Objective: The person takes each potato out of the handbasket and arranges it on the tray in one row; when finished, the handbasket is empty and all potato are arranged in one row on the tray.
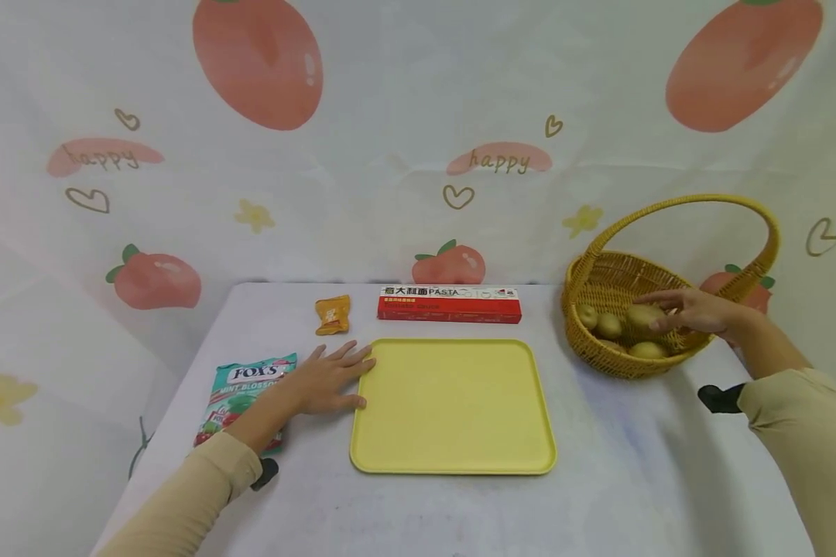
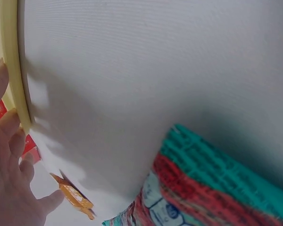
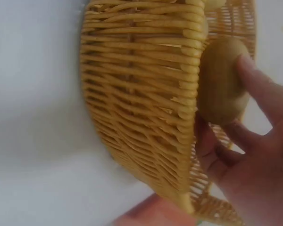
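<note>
- lower left: the left arm (image 1: 261, 422) passes over the candy bag (image 1: 244, 387); if it sinks, it could, i judge, crumple or drag the bag.
- centre: the yellow tray (image 1: 455, 406) might skid if the left hand (image 1: 327, 383) pushes hard against its rim.
- right: the potato (image 3: 221, 80) sits in the basket (image 3: 137, 84); it looks smooth, so a weak pinch could let it slip onto the other potatoes (image 1: 648, 350). the tall handle (image 1: 676, 203) could catch the right arm (image 1: 773, 348) and tip the basket.
- left hand, left of centre: wide open, fingers spread, grasping nothing, fingertips touching the tray's left rim.
- right hand (image 1: 704, 311), at right: partly closed, gripping 1 potato with the thumb on 1 side and fingers on the other.
</note>
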Demonstrator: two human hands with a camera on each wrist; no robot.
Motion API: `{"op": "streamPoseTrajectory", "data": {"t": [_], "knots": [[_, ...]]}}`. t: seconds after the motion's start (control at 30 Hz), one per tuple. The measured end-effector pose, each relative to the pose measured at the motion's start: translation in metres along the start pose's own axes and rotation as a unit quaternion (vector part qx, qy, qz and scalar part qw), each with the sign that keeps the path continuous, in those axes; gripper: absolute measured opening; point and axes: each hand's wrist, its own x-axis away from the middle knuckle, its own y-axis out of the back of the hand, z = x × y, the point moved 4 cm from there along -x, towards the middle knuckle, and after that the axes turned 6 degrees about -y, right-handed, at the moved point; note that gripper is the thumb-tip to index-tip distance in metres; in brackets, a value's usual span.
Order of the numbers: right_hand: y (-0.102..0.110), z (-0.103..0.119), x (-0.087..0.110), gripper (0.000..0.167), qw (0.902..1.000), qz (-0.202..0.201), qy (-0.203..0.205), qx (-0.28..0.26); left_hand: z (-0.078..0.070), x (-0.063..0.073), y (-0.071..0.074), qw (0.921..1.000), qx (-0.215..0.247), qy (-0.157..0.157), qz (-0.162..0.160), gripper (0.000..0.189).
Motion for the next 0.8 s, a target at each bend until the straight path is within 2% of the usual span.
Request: {"op": "streamPoseTrajectory", "data": {"t": [0.23,0.47,0.67,0.8], "knots": [[0.0,0.024,0.014,0.056,0.9974,-0.015,0.067,0.021,0.002,0.002,-0.001,1.0,-0.004,-0.003,-0.006,0.076],[-0.011,0.064,0.027,0.054,0.9902,-0.028,0.125,0.056,0.001,0.004,0.0,0.9998,-0.002,-0.015,-0.013,0.076],[-0.03,0.099,0.029,0.051,0.9744,-0.021,0.216,0.058,0.001,0.003,0.0,0.9996,-0.007,-0.021,-0.015,0.076],[-0.047,0.121,0.026,0.049,0.9662,-0.004,0.252,0.054,0.001,0.002,0.001,0.9996,-0.01,-0.024,-0.015,0.076]]}}
